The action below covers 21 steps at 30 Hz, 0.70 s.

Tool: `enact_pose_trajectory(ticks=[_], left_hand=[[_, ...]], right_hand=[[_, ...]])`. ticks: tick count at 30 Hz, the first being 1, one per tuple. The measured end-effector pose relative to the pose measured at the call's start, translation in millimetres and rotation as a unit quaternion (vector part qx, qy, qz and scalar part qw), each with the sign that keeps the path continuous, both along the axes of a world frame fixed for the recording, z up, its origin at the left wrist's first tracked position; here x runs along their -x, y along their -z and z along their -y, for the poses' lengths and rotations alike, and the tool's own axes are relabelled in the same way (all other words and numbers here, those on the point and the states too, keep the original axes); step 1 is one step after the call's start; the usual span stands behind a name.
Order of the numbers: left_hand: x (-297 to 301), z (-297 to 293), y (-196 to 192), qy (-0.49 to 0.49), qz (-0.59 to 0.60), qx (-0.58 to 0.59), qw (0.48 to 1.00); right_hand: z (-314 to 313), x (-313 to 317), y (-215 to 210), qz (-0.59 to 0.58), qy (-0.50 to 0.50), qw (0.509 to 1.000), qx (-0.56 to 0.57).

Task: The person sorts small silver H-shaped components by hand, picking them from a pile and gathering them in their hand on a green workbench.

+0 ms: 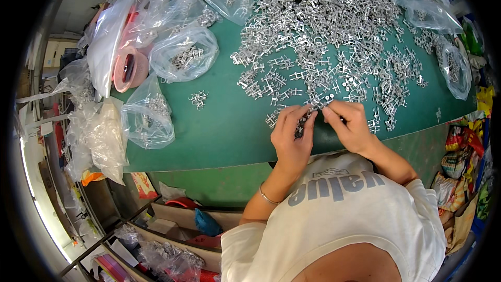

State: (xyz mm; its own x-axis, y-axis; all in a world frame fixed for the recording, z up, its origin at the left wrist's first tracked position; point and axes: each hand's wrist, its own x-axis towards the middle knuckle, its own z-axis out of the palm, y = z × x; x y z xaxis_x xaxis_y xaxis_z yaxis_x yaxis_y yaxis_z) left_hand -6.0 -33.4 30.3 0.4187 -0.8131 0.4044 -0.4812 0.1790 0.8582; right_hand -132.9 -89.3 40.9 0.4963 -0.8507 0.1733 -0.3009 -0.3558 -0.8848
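At the near edge of the green table point(224, 125), my left hand point(290, 134) is curled, with small silver metal pieces point(302, 123) showing in its palm. My right hand point(350, 125) meets it fingertip to fingertip, its thumb and forefinger pinched on a small silver metal piece point(319, 105). The exact form of what the fingers grip is partly hidden. Just beyond both hands spreads a large heap of similar silver metal pieces point(323, 13), looser toward me. A few small round silver parts point(330, 97) lie beside my right fingertips.
Clear plastic bags holding metal pieces point(148, 117) stand on the left, near a pink basket point(130, 68). A small cluster of pieces point(198, 99) lies apart. Another clear bag point(454, 68) sits at the right edge. Below left is an open drawer point(177, 214).
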Motion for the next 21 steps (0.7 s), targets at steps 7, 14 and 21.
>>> enact_pose_trajectory(ticks=[7, 14, 21], left_hand=[[-3.7, 0.7, 1.3, 0.009, -0.036, -0.016, 0.999], [-2.8, 0.2, -5.1, 0.048, -0.381, -0.158, 0.91], [-5.8, -1.8, 4.8, 0.055, -0.358, -0.156, 0.919]], right_hand=[[-0.2, -2.1, 1.1, -0.034, 0.006, 0.999, 0.031], [5.3, 6.3, 4.2, 0.061, 0.009, 0.962, -0.267], [4.4, 3.8, 3.0, 0.048, -0.028, 0.956, -0.287]])
